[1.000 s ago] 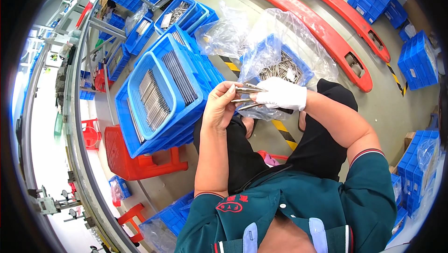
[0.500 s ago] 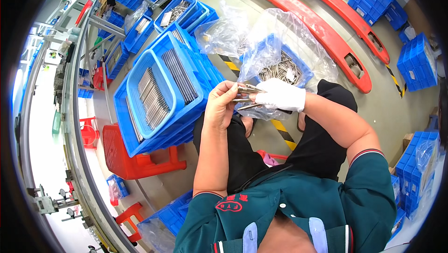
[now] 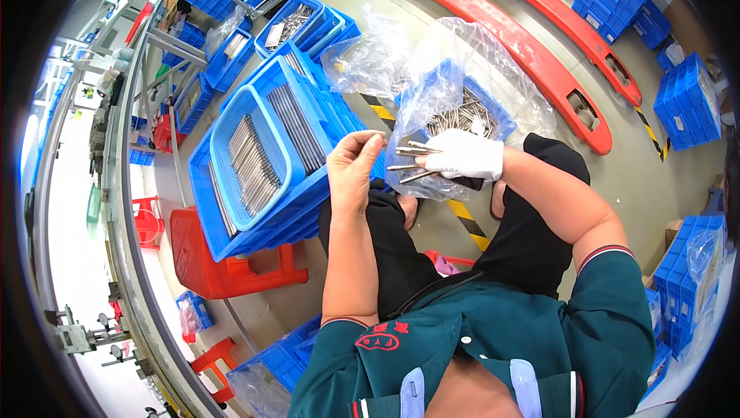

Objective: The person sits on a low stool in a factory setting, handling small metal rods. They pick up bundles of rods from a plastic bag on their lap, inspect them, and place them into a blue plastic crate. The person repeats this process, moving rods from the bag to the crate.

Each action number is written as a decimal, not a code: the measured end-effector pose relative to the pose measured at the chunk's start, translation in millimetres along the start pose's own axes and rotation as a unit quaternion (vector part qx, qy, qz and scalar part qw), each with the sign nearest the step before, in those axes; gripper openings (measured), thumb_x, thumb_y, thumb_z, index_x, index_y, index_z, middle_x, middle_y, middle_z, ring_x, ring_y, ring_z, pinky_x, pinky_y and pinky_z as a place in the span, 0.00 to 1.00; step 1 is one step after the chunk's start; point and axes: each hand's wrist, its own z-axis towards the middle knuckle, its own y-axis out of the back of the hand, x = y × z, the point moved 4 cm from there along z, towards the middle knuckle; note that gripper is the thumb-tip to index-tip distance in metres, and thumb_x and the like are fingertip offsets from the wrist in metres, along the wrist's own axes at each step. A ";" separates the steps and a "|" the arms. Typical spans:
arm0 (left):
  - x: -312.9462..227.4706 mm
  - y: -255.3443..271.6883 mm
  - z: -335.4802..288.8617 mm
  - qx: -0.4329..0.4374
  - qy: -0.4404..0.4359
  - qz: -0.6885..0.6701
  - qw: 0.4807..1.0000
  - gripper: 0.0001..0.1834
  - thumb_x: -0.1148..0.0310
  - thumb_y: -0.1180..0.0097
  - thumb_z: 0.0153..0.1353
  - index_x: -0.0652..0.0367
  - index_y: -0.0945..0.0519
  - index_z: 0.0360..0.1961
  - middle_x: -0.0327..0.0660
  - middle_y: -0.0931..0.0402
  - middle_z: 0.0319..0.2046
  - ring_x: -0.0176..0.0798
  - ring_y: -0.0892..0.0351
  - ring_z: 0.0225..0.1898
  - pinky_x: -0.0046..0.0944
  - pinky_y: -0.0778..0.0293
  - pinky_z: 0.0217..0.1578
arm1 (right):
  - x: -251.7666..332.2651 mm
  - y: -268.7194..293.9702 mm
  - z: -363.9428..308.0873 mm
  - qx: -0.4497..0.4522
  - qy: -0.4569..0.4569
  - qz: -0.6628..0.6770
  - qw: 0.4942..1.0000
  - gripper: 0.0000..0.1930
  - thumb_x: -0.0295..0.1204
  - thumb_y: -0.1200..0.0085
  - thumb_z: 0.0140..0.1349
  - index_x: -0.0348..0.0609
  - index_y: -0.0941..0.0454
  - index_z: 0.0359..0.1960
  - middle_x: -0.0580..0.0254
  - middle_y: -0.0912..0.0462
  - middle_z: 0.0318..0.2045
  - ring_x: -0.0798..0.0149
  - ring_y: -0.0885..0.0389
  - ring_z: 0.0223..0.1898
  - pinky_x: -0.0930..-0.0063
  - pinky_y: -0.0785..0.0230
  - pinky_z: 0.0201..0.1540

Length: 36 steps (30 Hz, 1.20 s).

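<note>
My right hand [image 3: 466, 154], in a white glove, is closed around several short metal rods [image 3: 408, 167]. Their ends fan out to the left past the glove. Beside them on the left is my bare left hand [image 3: 353, 170], thumb and fingers pinched together. Whether something small sits between those fingertips I cannot make out. Beyond the glove, a blue crate [image 3: 505, 112] lined with clear plastic film holds many loose rods [image 3: 461, 116]. To my left, a light blue basket [image 3: 218, 141] holds rods [image 3: 253, 164] laid side by side in a row.
The basket rests on stacked blue crates [image 3: 212, 241], with darker rods [image 3: 297, 125] beside it. A red stool [image 3: 208, 264] stands below the stack. A red pallet jack [image 3: 501, 33] lies beyond the lined crate. More blue crates [image 3: 688, 102] stand at the right.
My left hand has come away from the rods and moved a little left, fingers still pinched. The gloved right hand keeps its hold in nearly the same place.
</note>
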 end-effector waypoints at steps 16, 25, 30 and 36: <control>9.2 -16.6 -5.6 0.109 0.056 0.011 0.992 0.08 0.72 0.37 0.54 0.63 0.18 0.34 0.38 0.20 0.32 0.27 0.24 0.34 0.28 0.30 0.38 | -6.4 -9.3 2.5 -0.049 0.050 -0.199 0.977 0.22 0.47 0.56 0.61 0.38 0.23 0.33 0.44 0.22 0.29 0.45 0.24 0.33 0.58 0.34 0.38; 25.5 -12.7 -1.8 0.096 0.109 -0.046 0.988 0.09 0.67 0.40 0.58 0.62 0.20 0.35 0.40 0.20 0.32 0.30 0.22 0.32 0.31 0.28 0.37 | -1.9 -5.2 1.4 -0.051 0.063 -0.202 0.976 0.21 0.47 0.56 0.62 0.38 0.23 0.34 0.44 0.22 0.29 0.45 0.24 0.34 0.58 0.34 0.38; 28.2 -27.0 -7.9 0.124 0.206 -0.194 0.951 0.08 0.68 0.42 0.59 0.62 0.21 0.36 0.39 0.20 0.32 0.32 0.21 0.30 0.33 0.27 0.37 | -4.6 -9.3 2.6 -0.075 0.077 -0.207 0.972 0.22 0.47 0.57 0.62 0.38 0.23 0.34 0.45 0.22 0.30 0.45 0.24 0.35 0.58 0.34 0.38; 33.0 -20.5 -6.6 0.050 0.086 -0.068 0.993 0.09 0.67 0.42 0.60 0.63 0.21 0.36 0.38 0.20 0.33 0.29 0.23 0.33 0.31 0.29 0.40 | -2.4 -8.5 6.4 -0.079 0.051 -0.221 0.971 0.22 0.47 0.58 0.62 0.39 0.23 0.35 0.45 0.21 0.30 0.45 0.23 0.35 0.57 0.33 0.38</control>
